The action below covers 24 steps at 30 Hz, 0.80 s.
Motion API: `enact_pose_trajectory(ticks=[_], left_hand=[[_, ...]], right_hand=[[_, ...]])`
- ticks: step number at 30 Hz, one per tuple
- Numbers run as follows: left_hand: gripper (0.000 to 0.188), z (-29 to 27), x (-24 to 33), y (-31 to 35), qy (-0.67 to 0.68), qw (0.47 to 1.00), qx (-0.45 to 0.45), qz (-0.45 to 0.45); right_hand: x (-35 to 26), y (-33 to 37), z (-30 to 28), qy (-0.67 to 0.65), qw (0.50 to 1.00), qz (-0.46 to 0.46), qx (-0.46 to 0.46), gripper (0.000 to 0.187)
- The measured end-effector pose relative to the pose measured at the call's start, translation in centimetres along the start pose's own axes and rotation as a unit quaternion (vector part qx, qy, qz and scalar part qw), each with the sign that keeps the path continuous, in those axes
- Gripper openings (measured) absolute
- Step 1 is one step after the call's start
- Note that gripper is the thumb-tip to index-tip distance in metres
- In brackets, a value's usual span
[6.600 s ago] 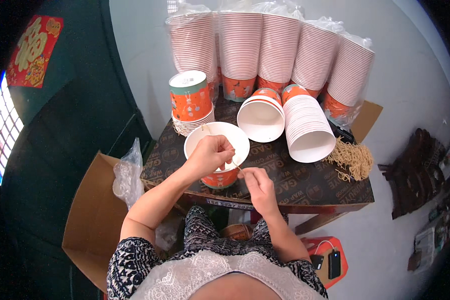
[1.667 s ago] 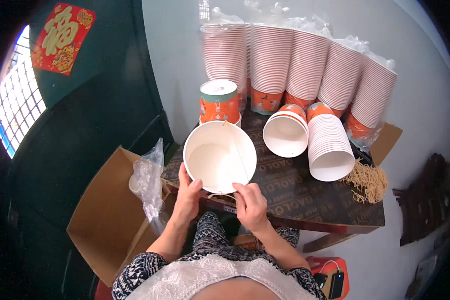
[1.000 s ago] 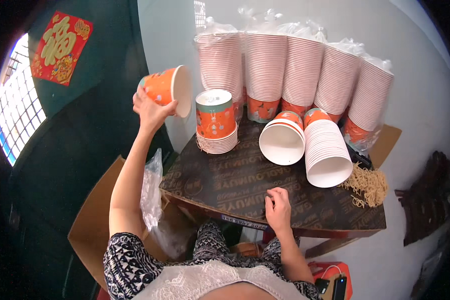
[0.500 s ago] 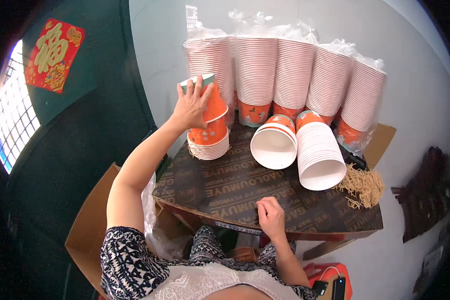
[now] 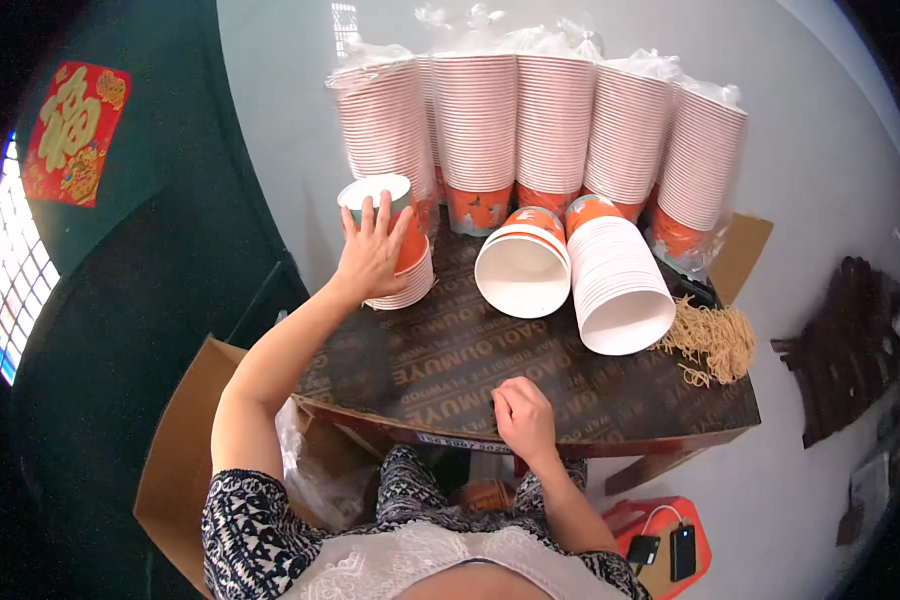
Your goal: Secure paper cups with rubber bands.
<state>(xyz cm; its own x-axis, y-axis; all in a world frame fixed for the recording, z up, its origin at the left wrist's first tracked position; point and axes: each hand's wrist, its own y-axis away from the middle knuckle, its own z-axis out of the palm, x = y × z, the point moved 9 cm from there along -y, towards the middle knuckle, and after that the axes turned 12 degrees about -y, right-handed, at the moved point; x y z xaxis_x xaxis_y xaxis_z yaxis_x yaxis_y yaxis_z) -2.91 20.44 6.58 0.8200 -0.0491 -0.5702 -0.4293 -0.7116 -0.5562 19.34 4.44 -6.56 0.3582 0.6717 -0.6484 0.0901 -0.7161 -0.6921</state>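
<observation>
At the table's far left, an upside-down stack of orange paper cups (image 5: 410,250) stands with its white rims at the bottom and a pale cup base on top. My left hand (image 5: 373,250) lies against the stack's near side, fingers spread over the top cup. Over the table's front edge, my right hand (image 5: 526,412) is closed in a loose fist; whatever its fingers hold, if anything, is hidden. Two lying groups of cups show their white mouths: a short one (image 5: 522,278) and a longer stack (image 5: 625,318) to its right.
Tall plastic-bagged cup stacks (image 5: 475,130) line the table's back by the wall. A heap of tan rubber bands (image 5: 715,342) lies at the right end. Below left is an open cardboard box (image 5: 185,430); a phone (image 5: 682,553) rests on a red stool at lower right.
My left hand has come down with the upper cup, which now sits lower over the stack at left. My right hand stays closed by the front edge. The whole view has shifted slightly.
</observation>
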Motion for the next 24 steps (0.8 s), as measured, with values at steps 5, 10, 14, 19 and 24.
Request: enact_pose_trajectory(ticks=[5, 10, 14, 19, 24], left_hand=[[0.057, -2.0, 2.4, -0.6, 0.02, 0.992, 0.117, -0.037], [0.035, 0.6, 8.6, -3.5, 0.36, 0.93, 0.006, -0.071], [0.03, 4.9, 10.0, -4.2, 0.456, 0.865, -0.008, -0.208], [0.021, 7.1, 10.8, -3.4, 0.458, 0.847, 0.033, -0.266], [0.022, 5.8, 11.1, -2.6, 0.452, 0.868, 0.04, -0.203]], right_hand=[[0.0, 0.3, 0.7, 0.024, 0.999, -0.02, -0.026, 0.008], [0.3, 0.2, 0.1, 0.031, 0.999, -0.016, -0.015, 0.011], [0.4, 0.2, 0.4, 0.005, 1.0, 0.001, -0.013, 0.012], [0.6, 0.0, 0.2, -0.021, 1.0, 0.007, 0.0, 0.009], [0.7, 0.2, -0.2, -0.033, 0.999, 0.014, 0.006, 0.01]])
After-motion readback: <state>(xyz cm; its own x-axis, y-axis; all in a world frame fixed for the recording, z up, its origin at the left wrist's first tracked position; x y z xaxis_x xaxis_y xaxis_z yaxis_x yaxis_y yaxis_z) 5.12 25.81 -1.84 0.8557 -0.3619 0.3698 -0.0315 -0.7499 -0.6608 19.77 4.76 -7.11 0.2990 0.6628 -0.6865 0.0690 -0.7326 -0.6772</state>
